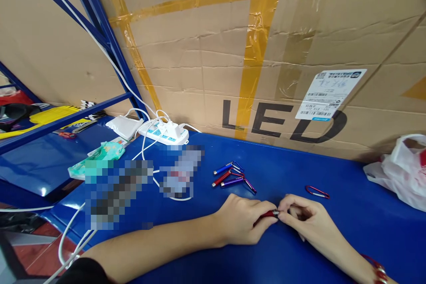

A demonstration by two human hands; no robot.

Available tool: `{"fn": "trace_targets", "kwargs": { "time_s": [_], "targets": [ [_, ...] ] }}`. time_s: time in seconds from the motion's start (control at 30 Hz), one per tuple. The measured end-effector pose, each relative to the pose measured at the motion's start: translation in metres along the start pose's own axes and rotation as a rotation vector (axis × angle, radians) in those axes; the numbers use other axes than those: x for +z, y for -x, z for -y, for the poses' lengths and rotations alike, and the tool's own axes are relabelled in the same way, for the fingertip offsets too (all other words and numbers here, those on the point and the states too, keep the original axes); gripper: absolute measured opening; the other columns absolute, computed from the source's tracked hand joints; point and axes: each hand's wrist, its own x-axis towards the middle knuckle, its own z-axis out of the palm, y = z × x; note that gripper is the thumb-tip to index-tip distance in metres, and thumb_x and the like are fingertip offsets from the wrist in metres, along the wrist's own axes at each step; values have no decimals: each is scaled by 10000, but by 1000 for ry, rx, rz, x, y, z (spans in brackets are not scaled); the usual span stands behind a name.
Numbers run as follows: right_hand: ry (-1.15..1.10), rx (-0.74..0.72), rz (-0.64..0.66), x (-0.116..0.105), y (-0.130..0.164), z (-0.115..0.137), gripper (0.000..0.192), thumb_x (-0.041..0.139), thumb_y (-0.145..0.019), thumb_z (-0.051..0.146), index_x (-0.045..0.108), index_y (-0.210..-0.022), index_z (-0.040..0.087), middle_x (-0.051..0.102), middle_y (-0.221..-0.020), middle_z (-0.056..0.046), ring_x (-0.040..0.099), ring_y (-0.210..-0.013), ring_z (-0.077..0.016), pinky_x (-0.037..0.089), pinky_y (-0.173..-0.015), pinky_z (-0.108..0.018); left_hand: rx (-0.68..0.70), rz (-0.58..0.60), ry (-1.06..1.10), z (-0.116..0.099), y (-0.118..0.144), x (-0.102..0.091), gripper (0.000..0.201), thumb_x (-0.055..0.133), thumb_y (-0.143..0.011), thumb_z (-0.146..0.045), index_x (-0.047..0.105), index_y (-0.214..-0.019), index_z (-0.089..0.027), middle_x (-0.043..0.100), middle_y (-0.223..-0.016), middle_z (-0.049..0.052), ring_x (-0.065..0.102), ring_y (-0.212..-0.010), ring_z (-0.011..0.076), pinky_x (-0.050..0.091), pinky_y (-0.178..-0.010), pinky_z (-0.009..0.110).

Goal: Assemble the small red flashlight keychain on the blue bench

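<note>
My left hand (241, 219) is closed around a small red flashlight (266, 214), most of it hidden by the fingers. A small silvery piece (276, 213) shows at its right end. There my right hand (308, 217) pinches with thumb and forefinger, and the fingertips cover the contact. Beyond my right hand a loose red carabiner (317, 192) lies on the blue table. Past my left hand lie a blue mini flashlight (222, 168), a red one (221, 178) and a purple one (232, 182), close together, with carabiners at their ends.
A large cardboard box (206, 62) stands along the table's back edge. To the left are a white power strip (166, 132) with cables, a green packet (103, 155) and two blurred items. A white plastic bag (399, 171) sits at the right. A blue metal frame (113, 57) rises at the left.
</note>
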Motion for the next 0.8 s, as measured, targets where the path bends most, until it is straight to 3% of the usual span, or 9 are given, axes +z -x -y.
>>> {"fn": "trace_targets", "kwargs": {
  "time_s": [0.37,0.6,0.7,0.8],
  "targets": [
    [-99,-12,53,-3,0,11,325,599,-734,492,553,-712,170,339,-410,97,308,-345,-57,239,-388,-197,-12,59,93,2,-3,-1,192,363,-954,-243,527,-1018,-170,682,-894,25,664,-755,158,479,-603,209],
    [-156,-15,69,-7,-3,3,365,605,-738,515,609,-791,154,345,-431,94,342,-334,-51,239,-370,-184,-99,-6,121,4,-5,3,212,391,-948,-297,557,-897,-175,667,-786,26,641,-685,152,484,-621,213],
    [-165,-24,67,-7,-4,4,338,627,-735,478,630,-809,148,444,-483,69,359,-334,-36,245,-365,-179,-117,-49,145,5,-5,4,224,400,-945,-304,567,-869,-176,661,-779,27,635,-687,154,483,-631,221],
    [-189,-44,66,-8,-5,7,317,650,-720,451,653,-813,149,579,-658,10,388,-338,-15,255,-353,-176,-110,-82,168,6,-5,5,246,388,-949,-310,573,-856,-176,654,-779,31,624,-691,158,481,-636,234]
  ]
}}
